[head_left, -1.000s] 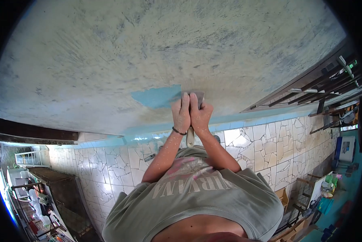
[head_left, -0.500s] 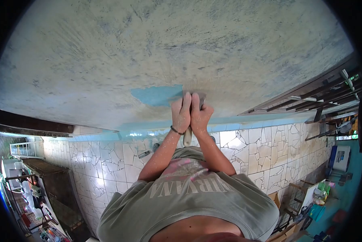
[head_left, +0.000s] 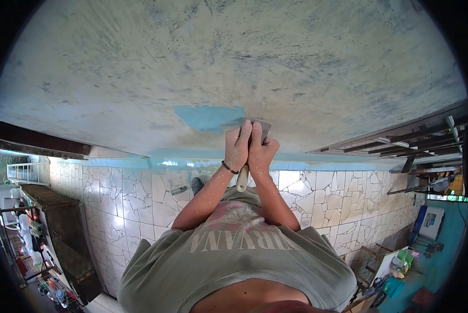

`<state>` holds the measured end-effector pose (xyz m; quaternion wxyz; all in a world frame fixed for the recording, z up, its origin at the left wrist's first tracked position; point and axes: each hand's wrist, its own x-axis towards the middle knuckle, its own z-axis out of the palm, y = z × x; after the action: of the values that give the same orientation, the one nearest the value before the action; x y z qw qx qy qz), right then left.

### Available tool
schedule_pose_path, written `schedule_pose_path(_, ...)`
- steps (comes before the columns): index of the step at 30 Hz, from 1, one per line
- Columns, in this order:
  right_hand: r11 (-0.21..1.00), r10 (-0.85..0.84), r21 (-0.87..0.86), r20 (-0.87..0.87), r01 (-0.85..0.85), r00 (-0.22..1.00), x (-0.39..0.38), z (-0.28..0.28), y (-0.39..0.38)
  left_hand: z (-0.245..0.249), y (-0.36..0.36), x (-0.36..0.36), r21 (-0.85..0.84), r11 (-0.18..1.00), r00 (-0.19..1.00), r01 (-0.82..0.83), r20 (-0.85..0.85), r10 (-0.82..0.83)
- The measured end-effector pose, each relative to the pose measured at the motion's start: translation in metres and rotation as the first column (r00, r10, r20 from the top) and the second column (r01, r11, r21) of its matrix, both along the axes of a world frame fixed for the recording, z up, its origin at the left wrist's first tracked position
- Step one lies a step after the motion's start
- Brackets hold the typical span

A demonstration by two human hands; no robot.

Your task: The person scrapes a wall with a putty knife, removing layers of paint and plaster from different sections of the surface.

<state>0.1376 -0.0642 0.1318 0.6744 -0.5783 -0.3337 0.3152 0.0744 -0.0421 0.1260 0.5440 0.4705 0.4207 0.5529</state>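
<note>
A scraper with a wide flat blade and a pale handle [head_left: 243, 180] is held in both hands against the wall [head_left: 296, 68]. My left hand [head_left: 237, 148], with a dark beaded bracelet at its wrist, closes round the scraper from the left side. Pressed beside it, my right hand [head_left: 261, 151] grips the same tool. Both thumbs lie up along the blade [head_left: 263, 127], which is partly hidden by the fingers. A patch of blue paint [head_left: 208, 117] shows on the wall just left of the blade. White specks cover both hands and forearms.
Below lies a floor of irregular pale tiles [head_left: 328, 203]. Dark slatted woodwork [head_left: 421, 136] juts in at the right. A brown cabinet [head_left: 67, 240] stands at the lower left. At the lower right are a wooden chair [head_left: 370, 263] and a blue-and-white box [head_left: 429, 223].
The view has shifted slightly, and both hands with the scraper appear a little further right in it. More of the blade shows beside my right thumb.
</note>
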Motion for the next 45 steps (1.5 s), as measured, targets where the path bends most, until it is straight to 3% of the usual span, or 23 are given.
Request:
schedule_pose_path(2,0.999,-0.023,-0.041,0.013,0.023,1.0,0.001,-0.018,-0.004,-0.01,-0.004,0.004,0.014,1.0,1.0,-0.021,0.004,0.021)
schedule_pose_path(7,1.0,-0.027,-0.008,0.084,0.028,0.996,0.002,0.023,0.001,0.037,0.005,-0.006,0.109,0.993,0.992,0.036,-0.126,-0.022)
schedule_pose_path(9,1.0,0.007,0.017,0.062,-0.008,0.998,0.003,0.037,0.005,0.035,0.002,-0.007,0.096,0.995,0.992,0.034,-0.123,-0.022)
schedule_pose_path(14,0.998,-0.012,-0.062,0.072,0.016,0.997,0.003,-0.008,0.004,-0.008,-0.002,0.005,0.033,0.998,0.999,-0.052,0.003,0.052)
schedule_pose_path(18,0.999,0.021,-0.047,0.048,-0.019,0.999,0.003,0.008,0.0,0.015,0.005,-0.004,0.055,0.998,0.999,-0.008,-0.039,0.01)
schedule_pose_path(23,0.999,0.004,-0.036,0.002,-0.004,1.0,0.002,-0.01,0.002,-0.008,0.002,0.003,0.067,0.997,0.999,-0.047,-0.001,0.047)
schedule_pose_path(27,1.0,0.017,0.018,-0.02,-0.017,1.0,-0.002,0.015,0.005,0.021,0.008,-0.005,0.126,0.991,0.996,-0.037,-0.082,0.047)
schedule_pose_path(33,1.0,-0.003,-0.029,-0.012,0.003,1.0,-0.002,0.004,0.0,0.01,0.002,0.001,0.059,0.998,0.999,-0.033,-0.02,0.034)
schedule_pose_path(36,1.0,0.018,-0.011,0.004,-0.018,1.0,0.0,0.022,0.008,0.034,0.005,-0.003,0.162,0.985,0.998,-0.052,-0.032,0.058)
schedule_pose_path(45,0.999,-0.005,-0.037,-0.007,0.004,1.0,-0.001,0.019,0.005,0.024,0.003,-0.002,0.101,0.995,0.999,-0.025,-0.041,0.03)
